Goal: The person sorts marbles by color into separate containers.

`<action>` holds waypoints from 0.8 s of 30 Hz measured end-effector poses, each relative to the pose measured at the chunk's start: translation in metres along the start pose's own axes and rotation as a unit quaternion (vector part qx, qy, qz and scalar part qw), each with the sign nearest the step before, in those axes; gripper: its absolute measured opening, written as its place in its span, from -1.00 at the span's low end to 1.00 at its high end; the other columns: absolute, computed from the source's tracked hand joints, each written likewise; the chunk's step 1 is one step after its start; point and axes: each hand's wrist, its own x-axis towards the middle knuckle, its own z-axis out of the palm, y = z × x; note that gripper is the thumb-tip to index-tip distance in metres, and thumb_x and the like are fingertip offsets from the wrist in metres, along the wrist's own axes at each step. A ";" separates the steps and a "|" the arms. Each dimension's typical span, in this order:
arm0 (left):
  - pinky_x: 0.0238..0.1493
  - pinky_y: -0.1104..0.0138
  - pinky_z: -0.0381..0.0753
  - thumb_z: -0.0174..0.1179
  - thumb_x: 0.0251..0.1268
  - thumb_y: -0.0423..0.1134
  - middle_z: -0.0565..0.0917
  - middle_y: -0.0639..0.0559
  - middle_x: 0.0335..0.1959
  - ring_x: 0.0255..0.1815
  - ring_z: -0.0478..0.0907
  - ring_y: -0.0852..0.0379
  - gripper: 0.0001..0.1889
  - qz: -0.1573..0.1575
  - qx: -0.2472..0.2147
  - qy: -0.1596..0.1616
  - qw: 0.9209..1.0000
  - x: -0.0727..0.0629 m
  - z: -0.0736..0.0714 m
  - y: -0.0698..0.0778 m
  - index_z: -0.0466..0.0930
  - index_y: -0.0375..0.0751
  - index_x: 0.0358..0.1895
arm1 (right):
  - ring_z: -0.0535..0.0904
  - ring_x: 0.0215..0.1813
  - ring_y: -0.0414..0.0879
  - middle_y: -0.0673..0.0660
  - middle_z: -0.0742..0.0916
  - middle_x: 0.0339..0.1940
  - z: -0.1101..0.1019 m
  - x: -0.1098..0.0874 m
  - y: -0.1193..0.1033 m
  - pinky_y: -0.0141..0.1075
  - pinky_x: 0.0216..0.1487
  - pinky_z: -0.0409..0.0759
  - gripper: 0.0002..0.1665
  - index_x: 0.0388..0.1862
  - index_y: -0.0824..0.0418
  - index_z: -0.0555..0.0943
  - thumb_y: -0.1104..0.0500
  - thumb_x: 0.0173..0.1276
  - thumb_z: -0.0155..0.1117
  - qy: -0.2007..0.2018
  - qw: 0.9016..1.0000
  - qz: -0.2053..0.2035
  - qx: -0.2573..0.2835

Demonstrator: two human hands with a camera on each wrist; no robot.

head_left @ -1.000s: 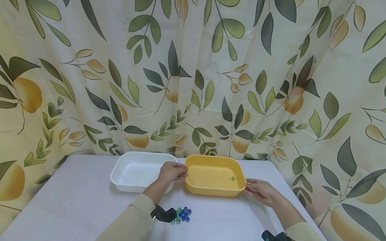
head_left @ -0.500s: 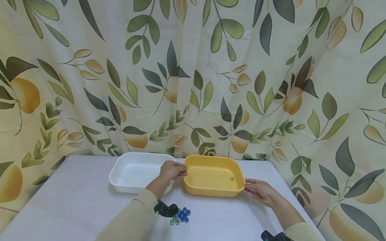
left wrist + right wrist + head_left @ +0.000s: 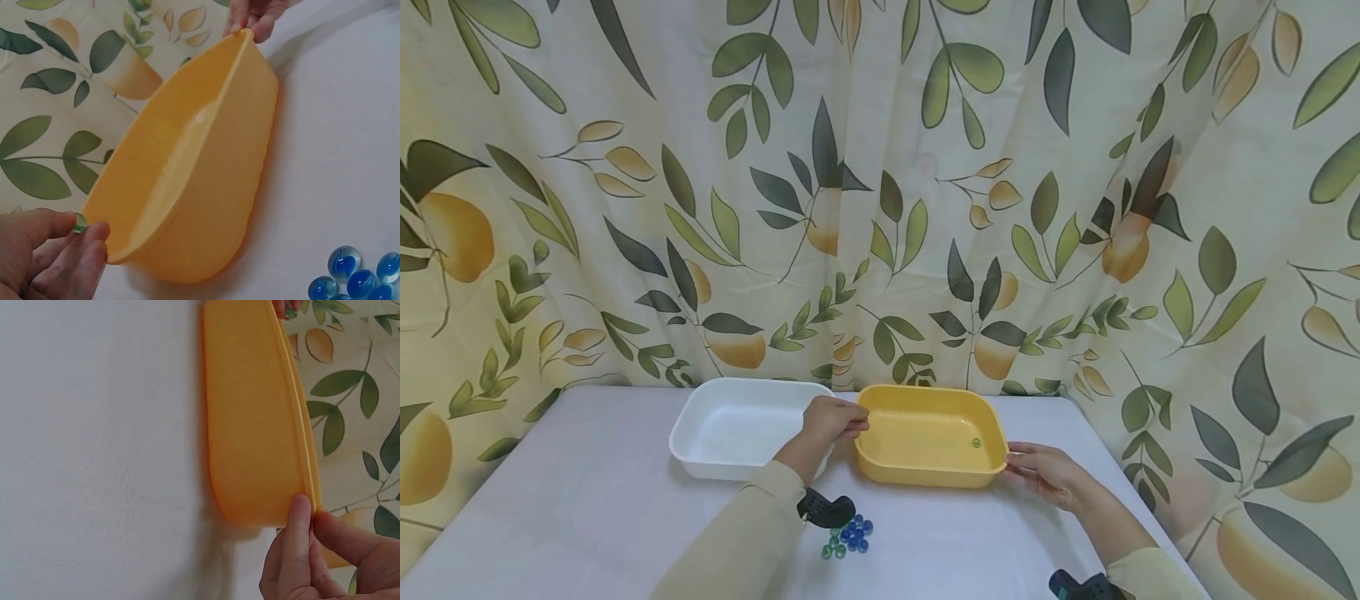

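A yellow plastic basin [image 3: 917, 475] stands on the table with one green marble [image 3: 976, 443] inside, near its right end. My left hand [image 3: 833, 419] is at the basin's left rim and pinches another green marble [image 3: 80, 223] between thumb and index finger; its other fingers touch the rim in the left wrist view. At the opposite end my right hand [image 3: 1048, 477] grips the basin's rim, thumb on one side and fingers on the other, as the right wrist view [image 3: 331, 562] shows. Nearer the front lie loose blue marbles [image 3: 859, 533] and green marbles [image 3: 833, 547], partly behind the left wrist's camera.
To the left of the yellow basin stands a white basin [image 3: 715, 468], with the left hand and forearm in front of its right end. A white cloth covers the table [image 3: 572, 500]. Behind it hangs a leaf-patterned curtain [image 3: 880, 208].
My left hand has shifted slightly right and up, to the yellow basin's left rim, the forearm following. My right hand keeps its grip on the rim. The head view has drifted a little.
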 end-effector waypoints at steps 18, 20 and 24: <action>-0.42 0.47 0.71 0.34 0.19 -0.34 0.78 -0.15 -0.41 -0.30 0.77 0.01 -0.79 0.003 0.031 0.018 0.999 0.011 0.011 -0.007 0.70 -0.43 -0.17 | 0.73 -0.09 -0.05 0.35 0.61 0.14 0.000 -0.002 0.000 -0.23 0.15 0.64 -0.25 0.49 0.47 0.11 0.36 0.42 0.19 0.007 1.000 0.004 0.007; -0.41 0.47 0.71 0.34 0.20 -0.33 0.78 -0.14 -0.40 -0.29 0.77 0.01 -0.78 0.002 0.031 0.017 0.999 0.010 0.010 -0.007 0.70 -0.43 -0.16 | 0.73 -0.10 -0.05 0.34 0.62 0.12 0.000 -0.002 0.001 -0.23 0.15 0.64 -0.25 0.49 0.47 0.12 0.36 0.42 0.20 0.009 1.000 0.003 0.006; -0.39 0.48 0.71 0.33 0.22 -0.31 0.78 -0.12 -0.39 -0.28 0.77 0.01 -0.77 -0.004 0.031 0.016 0.999 0.010 0.010 -0.008 0.70 -0.42 -0.14 | 0.73 -0.11 -0.04 0.35 0.62 0.12 0.001 -0.001 0.001 -0.22 0.16 0.64 -0.25 0.48 0.47 0.13 0.36 0.42 0.20 0.010 1.000 0.002 0.005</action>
